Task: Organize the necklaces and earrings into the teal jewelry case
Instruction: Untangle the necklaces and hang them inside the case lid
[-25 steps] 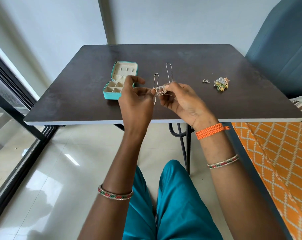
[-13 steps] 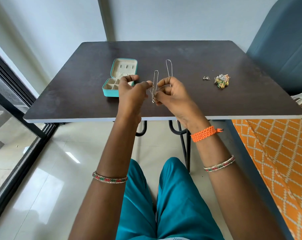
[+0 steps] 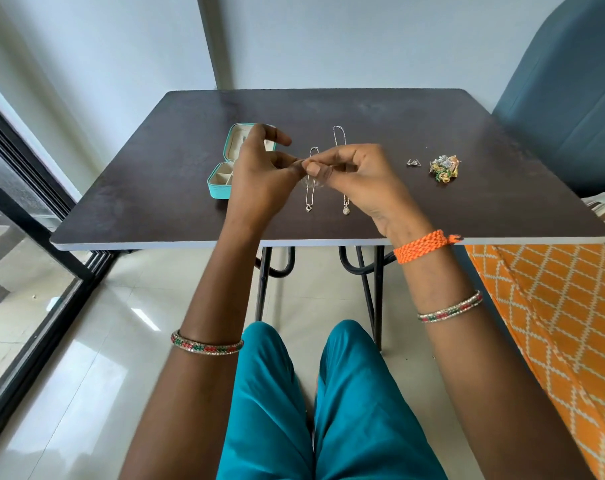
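The teal jewelry case point(image 3: 219, 188) lies open at the table's left, its cream compartments partly hidden behind my left hand point(image 3: 259, 174). Two silver necklaces lie stretched out on the dark table point(image 3: 148, 206): a short necklace point(image 3: 308, 202) with a small pendant and a longer necklace point(image 3: 338, 135) with a round pendant. My right hand point(image 3: 359, 178) meets my left above them. Both pinch a small thin silver chain point(image 3: 309, 181) at the fingertips; it is blurred and hard to make out. A small silver earring point(image 3: 413, 162) and a pile of colourful earrings point(image 3: 444, 168) sit to the right.
A blue chair point(image 3: 564, 98) stands at the table's far right. An orange patterned cushion point(image 3: 553, 323) lies by my right forearm. A dark window frame point(image 3: 34, 220) runs along the left. My teal-clad knees are below the table's near edge.
Both hands moved slightly forward over the table with fingertips closer together. The pendants of both necklaces on the table now show below my hands. The camera tilted.
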